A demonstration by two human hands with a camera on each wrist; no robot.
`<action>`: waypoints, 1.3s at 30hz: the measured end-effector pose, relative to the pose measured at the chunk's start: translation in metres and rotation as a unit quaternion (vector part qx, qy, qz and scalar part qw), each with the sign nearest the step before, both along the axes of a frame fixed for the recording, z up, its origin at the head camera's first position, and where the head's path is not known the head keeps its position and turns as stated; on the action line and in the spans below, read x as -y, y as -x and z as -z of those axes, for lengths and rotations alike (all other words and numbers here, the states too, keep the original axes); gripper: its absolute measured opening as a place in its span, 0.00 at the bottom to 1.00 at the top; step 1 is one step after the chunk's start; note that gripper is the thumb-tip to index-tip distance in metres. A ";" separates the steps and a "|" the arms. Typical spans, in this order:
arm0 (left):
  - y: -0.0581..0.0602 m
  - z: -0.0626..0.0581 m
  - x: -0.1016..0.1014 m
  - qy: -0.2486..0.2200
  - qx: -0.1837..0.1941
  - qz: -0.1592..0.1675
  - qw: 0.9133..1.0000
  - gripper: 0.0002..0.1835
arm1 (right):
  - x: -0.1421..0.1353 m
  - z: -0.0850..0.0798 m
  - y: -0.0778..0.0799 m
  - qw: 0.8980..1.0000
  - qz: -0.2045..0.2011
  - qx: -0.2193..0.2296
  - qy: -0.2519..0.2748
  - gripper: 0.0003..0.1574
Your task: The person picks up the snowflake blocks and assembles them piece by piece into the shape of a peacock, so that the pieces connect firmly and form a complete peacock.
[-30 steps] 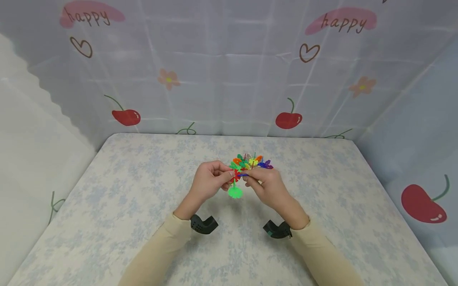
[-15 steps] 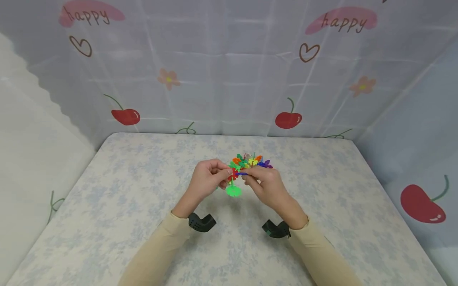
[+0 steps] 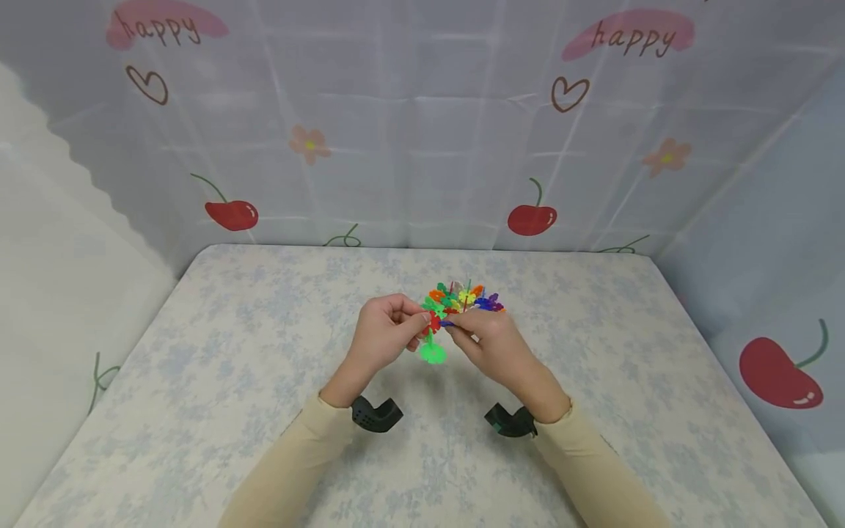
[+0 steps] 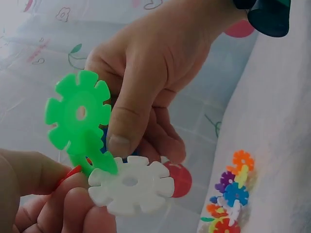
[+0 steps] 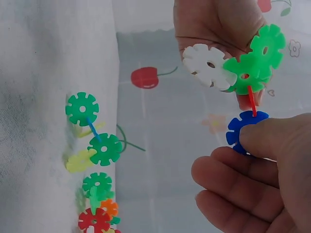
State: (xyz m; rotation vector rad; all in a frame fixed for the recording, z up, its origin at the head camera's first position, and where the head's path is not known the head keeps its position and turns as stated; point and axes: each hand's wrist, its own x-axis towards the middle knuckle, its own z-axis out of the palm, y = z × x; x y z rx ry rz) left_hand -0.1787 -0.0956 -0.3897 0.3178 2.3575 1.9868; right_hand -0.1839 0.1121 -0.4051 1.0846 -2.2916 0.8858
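Note:
In the head view my left hand pinches a red snowflake disc between thumb and fingers, above the table. Facing it, my right hand pinches a blue snowflake disc by its face. The right wrist view shows the red disc edge-on, meeting the blue disc's rim; whether their slots interlock I cannot tell. Two bright green discs and a white disc are joined to one another and to the red disc, on its other side. My left fingers partly hide the red disc.
Just beyond the hands, a heap of linked, many-coloured snowflake discs lies on the flower-patterned tablecloth. A printed curtain rises behind the table's far edge. Black wrist devices sit on both forearms.
Both hands stay nearly in place, with the red and blue discs still pinched. The left hand drifts slightly left, then back. Less of the blue disc shows between the hands now.

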 end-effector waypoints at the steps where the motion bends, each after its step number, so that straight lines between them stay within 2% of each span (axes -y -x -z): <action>1: 0.000 0.000 -0.001 0.003 -0.004 0.003 1.000 0.06 | 0.000 0.000 0.000 1.000 0.005 -0.017 -0.006 0.08; 6: 0.000 0.005 -0.005 0.009 -0.019 0.018 1.000 0.06 | 0.001 0.000 -0.002 0.997 0.030 -0.055 -0.036 0.08; 11: -0.001 0.008 -0.008 0.022 -0.041 0.004 0.999 0.07 | 0.004 -0.002 -0.006 0.993 0.046 -0.090 -0.067 0.07; 15: 0.000 0.008 -0.007 0.028 -0.043 0.007 0.999 0.06 | 0.007 -0.001 -0.007 0.991 0.059 -0.098 -0.063 0.07; 18: 0.003 0.005 -0.003 0.039 -0.027 0.022 0.999 0.06 | 0.008 -0.001 -0.007 0.994 0.070 -0.063 -0.048 0.04; 22: 0.004 0.004 0.000 0.091 -0.009 0.036 0.995 0.05 | 0.008 0.000 -0.007 0.996 0.084 0.000 -0.030 0.05; 26: 0.006 0.008 0.000 0.137 -0.019 0.038 0.990 0.05 | 0.003 0.004 -0.002 0.994 0.099 0.032 -0.023 0.09; 28: 0.007 0.011 0.000 0.145 -0.028 0.031 0.989 0.04 | -0.002 0.006 0.004 0.991 0.123 0.053 -0.014 0.09; 30: 0.007 0.013 0.000 0.158 -0.025 0.028 0.987 0.04 | -0.010 0.009 0.012 0.983 0.163 0.088 -0.001 0.10; 32: 0.008 0.017 -0.001 0.182 -0.024 0.034 0.982 0.04 | -0.019 0.013 0.020 0.968 0.205 0.143 0.008 0.13; 34: 0.009 0.021 -0.003 0.214 -0.025 0.051 0.975 0.04 | -0.028 0.017 0.028 0.951 0.229 0.206 0.014 0.19; 37: 0.009 0.025 -0.006 0.260 -0.033 0.073 0.962 0.04 | -0.039 0.024 0.039 0.927 0.235 0.294 0.005 0.26; 39: 0.009 0.027 -0.008 0.285 -0.035 0.080 0.955 0.04 | -0.043 0.029 0.045 0.915 0.222 0.336 -0.010 0.31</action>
